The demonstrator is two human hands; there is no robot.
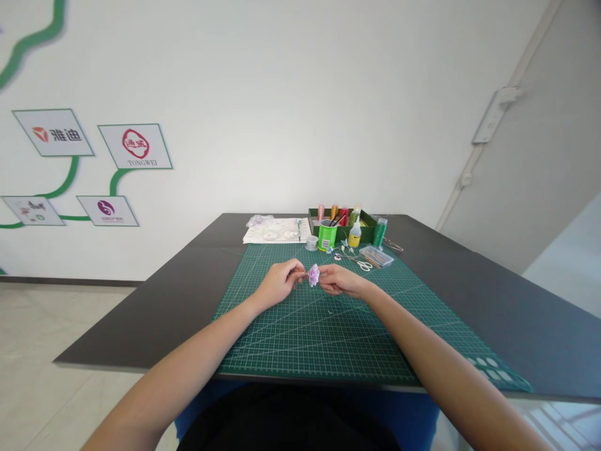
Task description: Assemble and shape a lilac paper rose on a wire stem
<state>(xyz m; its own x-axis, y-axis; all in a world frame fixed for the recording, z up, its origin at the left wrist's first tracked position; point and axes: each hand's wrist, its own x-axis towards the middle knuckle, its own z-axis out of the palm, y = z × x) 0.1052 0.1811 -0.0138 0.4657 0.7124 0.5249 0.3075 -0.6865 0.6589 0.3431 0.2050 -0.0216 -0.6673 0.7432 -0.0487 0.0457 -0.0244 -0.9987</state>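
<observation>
A small pale-purple flower (313,275) is held up between my hands, a little above the green cutting mat (300,338). My left hand (282,280) is closed, pinching the thin stem behind the bloom with thumb and fingertips. From the other side my right hand (342,280) reaches in, its thumb and index finger brought together at the face of the flower. The exact contact of those right fingertips is too small to make out. A pair of white-handled scissors (364,265) lies beyond my right hand, close to wire stems with small blooms (346,252).
At the back stand a green can (327,236) with tools, a glue bottle (355,233), a green bottle (380,232) and a dark green box (367,233) of thread spools. A clear case (376,256), pliers (393,244), a wire spool (312,243) and white sheets (272,231) lie around them.
</observation>
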